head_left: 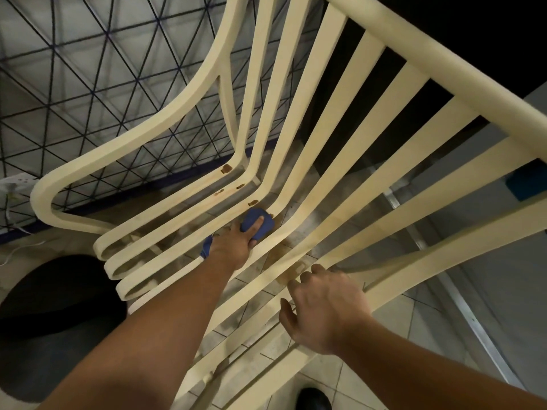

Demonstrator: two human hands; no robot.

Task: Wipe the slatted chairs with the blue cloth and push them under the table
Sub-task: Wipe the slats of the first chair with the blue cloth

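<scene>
Head view: 1 cream slatted chair point(444, 69), seen from above and filling most of the frame.

- Blue cloth point(248, 218): centre of frame, bunched on the bend where seat slats turn up into the back.
- Left hand point(233, 247): wrapped round the cloth, 1 finger pressing on top of it. A blue end trails out by the wrist.
- Right hand point(322, 309): lower right of centre, fingers point(313, 275) curled over a seat slat, apparently steadying the chair.
- Brown marks point(226, 168): several, just above and left of the cloth, in the slat bends.

Step in hand, as judged: wiping the slats at the bend.
- Keep the right-hand grip firm so the chair does not slide under pressure.
- Work 1 slat at a time along its length, folding the cloth over the edges.
- Rub the brown marks harder; they look stuck on.
- The armrest point(88, 162), middle left, appears not yet reached.

Hidden or unclear:
- No table can be identified; other chairs are out of view.
- Chair legs and the right armrest are cut off.
- The grid-patterned surface point(88, 69), upper left, cannot be named with confidence.
- The dark round object point(53, 306), lower left, is blurred and unidentifiable.
- A blue item point(527, 184) at the right edge is cropped.
- The upper right is black.
</scene>
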